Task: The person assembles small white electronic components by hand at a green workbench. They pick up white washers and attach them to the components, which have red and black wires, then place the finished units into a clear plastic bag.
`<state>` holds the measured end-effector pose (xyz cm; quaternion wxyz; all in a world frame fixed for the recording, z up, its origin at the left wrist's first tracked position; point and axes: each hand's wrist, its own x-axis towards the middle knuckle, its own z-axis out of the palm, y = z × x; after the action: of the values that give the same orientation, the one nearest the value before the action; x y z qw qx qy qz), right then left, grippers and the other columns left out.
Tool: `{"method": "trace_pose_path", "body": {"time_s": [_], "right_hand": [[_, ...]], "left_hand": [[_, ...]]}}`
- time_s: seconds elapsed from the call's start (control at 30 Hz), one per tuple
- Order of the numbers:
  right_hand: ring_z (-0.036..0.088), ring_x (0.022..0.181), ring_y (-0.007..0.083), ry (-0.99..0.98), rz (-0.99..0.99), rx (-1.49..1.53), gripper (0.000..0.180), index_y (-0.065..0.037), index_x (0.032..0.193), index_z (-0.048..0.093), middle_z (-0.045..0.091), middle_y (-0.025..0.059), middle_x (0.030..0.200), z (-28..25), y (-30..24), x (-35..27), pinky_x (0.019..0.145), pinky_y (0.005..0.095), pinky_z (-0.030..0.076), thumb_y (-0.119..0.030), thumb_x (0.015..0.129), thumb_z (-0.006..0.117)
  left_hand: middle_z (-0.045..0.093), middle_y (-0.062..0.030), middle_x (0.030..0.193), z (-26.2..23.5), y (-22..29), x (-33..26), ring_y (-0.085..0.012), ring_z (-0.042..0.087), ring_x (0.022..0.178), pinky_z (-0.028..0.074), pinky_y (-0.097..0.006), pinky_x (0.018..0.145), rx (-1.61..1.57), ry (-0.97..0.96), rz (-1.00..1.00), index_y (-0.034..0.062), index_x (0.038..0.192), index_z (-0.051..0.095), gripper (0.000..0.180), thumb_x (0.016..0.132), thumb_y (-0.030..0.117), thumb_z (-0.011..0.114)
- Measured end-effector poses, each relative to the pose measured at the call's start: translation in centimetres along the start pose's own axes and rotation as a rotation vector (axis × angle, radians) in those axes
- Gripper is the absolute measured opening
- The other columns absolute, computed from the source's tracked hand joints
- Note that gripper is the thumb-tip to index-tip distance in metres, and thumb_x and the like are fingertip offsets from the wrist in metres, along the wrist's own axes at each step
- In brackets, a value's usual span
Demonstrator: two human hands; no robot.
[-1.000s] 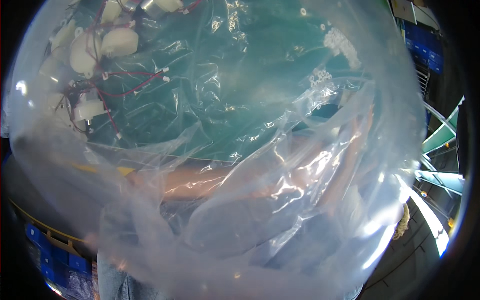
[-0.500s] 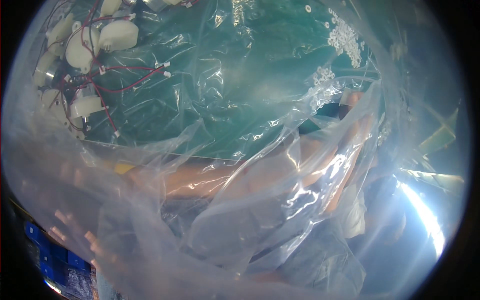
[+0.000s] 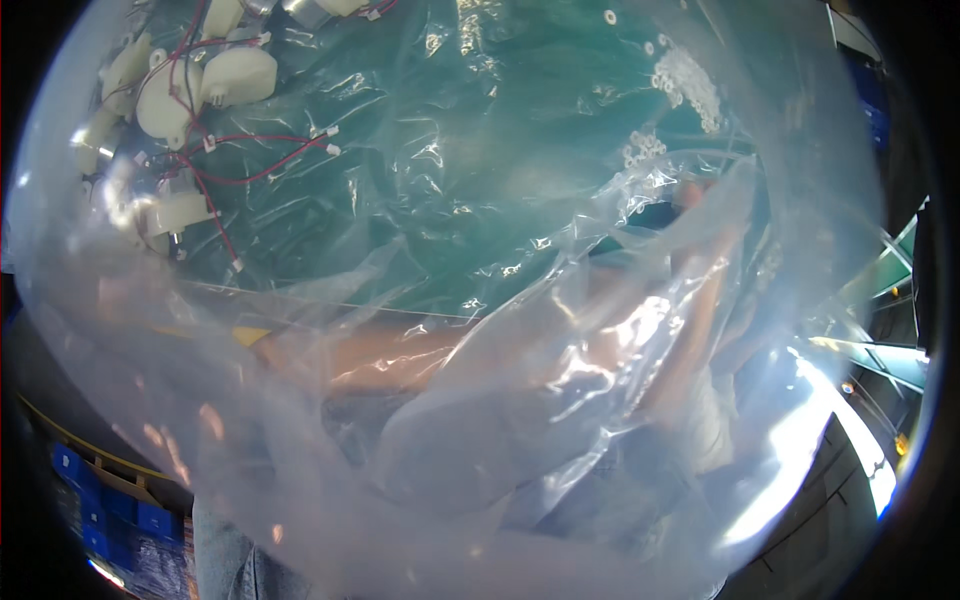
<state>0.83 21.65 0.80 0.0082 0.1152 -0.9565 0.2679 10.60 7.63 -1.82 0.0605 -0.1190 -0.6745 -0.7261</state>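
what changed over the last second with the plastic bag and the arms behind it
The clear plastic bag spread wider over the view, now veiling the right side and the blue bins there. The white round parts with red wires slid toward the upper left. The forearm stays across the middle behind the film; the hands are too veiled to tell their grip. The green mat is unchanged.

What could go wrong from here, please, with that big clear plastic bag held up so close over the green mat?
The clear plastic bag veils nearly the whole view, so both hands work half-blind; only a forearm shows through. The bag could snag the red wires of the white round parts and drag them. It might also sweep the small white rings off the green mat.
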Motion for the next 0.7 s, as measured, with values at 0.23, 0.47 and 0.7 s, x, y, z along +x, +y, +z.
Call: {"method": "trace_pose_path", "body": {"time_s": [0.23,0.47,0.7], "right_hand": [[0.051,0.055,0.0284,-0.081,-0.112,-0.12,0.015,-0.001,0.1,0.046,0.051,0.0175,0.068,0.4,-1.6,0.4,0.053,0.0376,0.04,0.003,0.089,0.055],[0.049,0.05,0.02,-0.038,-0.106,-0.058,0.016,0.0,0.098,0.047,0.05,0.0137,0.064,0.0,-2.8,0.1,0.048,0.034,0.036,-0.008,0.097,0.061],[0.043,0.053,0.0074,0.214,0.1,0.325,0.017,-0.002,0.098,0.054,0.046,-0.0002,0.062,-0.3,1.0,-0.5,0.047,0.0266,0.033,-0.015,0.097,0.065]], "left_hand": [[0.061,-0.0148,0.067,-1.1,0.1,0.2,-0.0339,0.064,0.061,0.052,-0.043,0.057,0.046,-0.109,-0.044,0.0005,0.085,0.056,0.014,0.092,0.012,0.061],[0.065,-0.0156,0.074,-0.9,0.2,-0.2,-0.0335,0.065,0.063,0.052,-0.042,0.056,0.086,-0.083,-0.015,0.0005,0.091,0.059,0.011,0.093,0.011,0.063],[0.066,-0.0152,0.074,-2.4,2.1,0.2,-0.0286,0.065,0.059,0.052,-0.038,0.058,-0.091,-0.179,-0.213,-0.0029,0.12,0.054,0.034,0.095,0.017,0.065]]}}
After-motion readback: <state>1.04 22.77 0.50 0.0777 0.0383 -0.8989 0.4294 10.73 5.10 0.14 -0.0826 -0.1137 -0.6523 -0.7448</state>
